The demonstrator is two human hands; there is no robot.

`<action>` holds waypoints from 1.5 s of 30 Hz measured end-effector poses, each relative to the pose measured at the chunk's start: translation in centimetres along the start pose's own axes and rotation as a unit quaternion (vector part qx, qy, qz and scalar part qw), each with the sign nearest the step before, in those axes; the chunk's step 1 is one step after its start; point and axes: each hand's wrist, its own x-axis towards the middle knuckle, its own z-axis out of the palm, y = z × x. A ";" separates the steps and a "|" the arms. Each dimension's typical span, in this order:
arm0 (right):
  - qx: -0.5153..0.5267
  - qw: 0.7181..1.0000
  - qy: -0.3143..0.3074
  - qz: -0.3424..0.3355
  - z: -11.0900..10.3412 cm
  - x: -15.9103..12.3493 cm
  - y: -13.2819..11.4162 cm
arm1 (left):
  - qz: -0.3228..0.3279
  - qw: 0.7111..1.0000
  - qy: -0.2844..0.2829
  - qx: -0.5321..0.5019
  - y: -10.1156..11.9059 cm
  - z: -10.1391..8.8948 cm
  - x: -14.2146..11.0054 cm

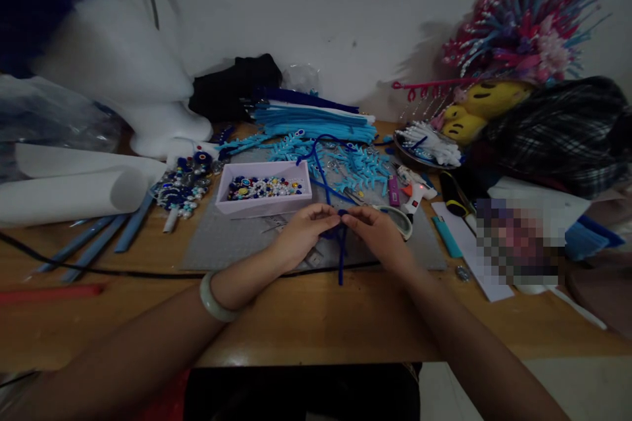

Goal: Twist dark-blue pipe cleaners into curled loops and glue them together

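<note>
Dark blue pipe cleaners (341, 256) are pinched between the fingertips of my left hand (305, 235) and my right hand (378, 231), which almost meet over the grey mat (212, 243). One end hangs down toward me, and the part between the fingers is bent, its exact shape hidden. Behind my left hand stands a white box (264, 209) holding beads of mixed colours. Scissors with pale handles (402, 222) lie just beyond my right hand. Light blue branched pipe-cleaner sprigs (363, 168) spread over the mat behind both hands.
Bundled blue pipe cleaners (313, 122) lie at the back. A glue gun (419, 196) with a red light rests right of the scissors. A beaded ornament (185, 184) and white rolls (74, 194) are at left. A black cable (148, 273) crosses the wooden table (316, 329).
</note>
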 end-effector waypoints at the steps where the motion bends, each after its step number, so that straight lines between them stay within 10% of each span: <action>1: -0.010 1.000 0.004 -0.011 0.0 0.0 0.0 | 0.003 1.000 -0.001 -0.010 -0.1 0.1 0.0; 13: -0.088 0.992 -0.006 -0.094 -0.1 -0.3 0.2 | -0.049 0.999 -0.015 0.006 0.0 -0.3 0.1; 27: -0.028 0.996 -0.068 -0.047 -0.8 -0.6 -0.9 | -0.118 0.969 -0.059 -0.211 -0.3 0.3 -0.2; 36: 0.037 0.995 -0.089 0.021 -0.5 -0.6 -0.6 | 0.090 0.981 -0.005 0.170 -0.1 0.1 -0.5; 41: -0.042 0.998 -0.051 -0.021 0.0 -0.8 -0.2 | 0.172 0.920 -0.055 0.349 0.8 -0.7 -0.1; 45: -0.112 0.990 -0.018 -0.087 0.5 -0.9 0.0 | 0.224 0.806 -0.095 0.539 1.7 -1.4 0.1</action>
